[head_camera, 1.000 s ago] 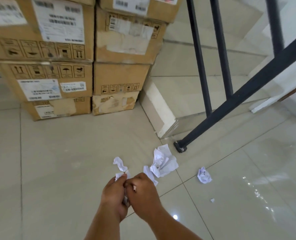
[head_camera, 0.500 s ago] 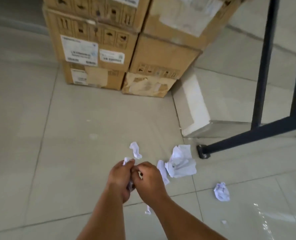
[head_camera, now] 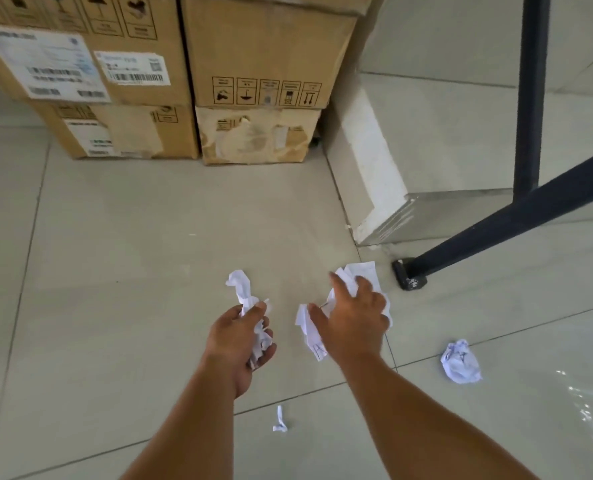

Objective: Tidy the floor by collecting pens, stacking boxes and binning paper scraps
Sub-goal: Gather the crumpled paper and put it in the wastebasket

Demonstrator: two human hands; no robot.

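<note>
My left hand [head_camera: 238,337] is closed around white paper scraps [head_camera: 260,341], and a twisted scrap [head_camera: 240,285] lies on the floor just beyond its fingers. My right hand [head_camera: 352,318] is spread open, fingers apart, over a large crumpled sheet [head_camera: 364,275] and a long folded scrap [head_camera: 309,332] on the tiles. A crumpled paper ball [head_camera: 459,362] lies to the right. A tiny scrap [head_camera: 280,420] lies between my forearms. Stacked cardboard boxes [head_camera: 253,64] stand at the back.
A white stair step [head_camera: 368,168] rises at the right of the boxes. A black railing post and diagonal bar [head_camera: 517,216] end in a foot [head_camera: 407,277] on the floor near the large sheet. Glossy grey tiles [head_camera: 115,271] cover the floor.
My hands were pressed together on the scraps. They have parted: the left keeps the scraps, the right has moved right over the large sheet with fingers spread. The view has tilted down.
</note>
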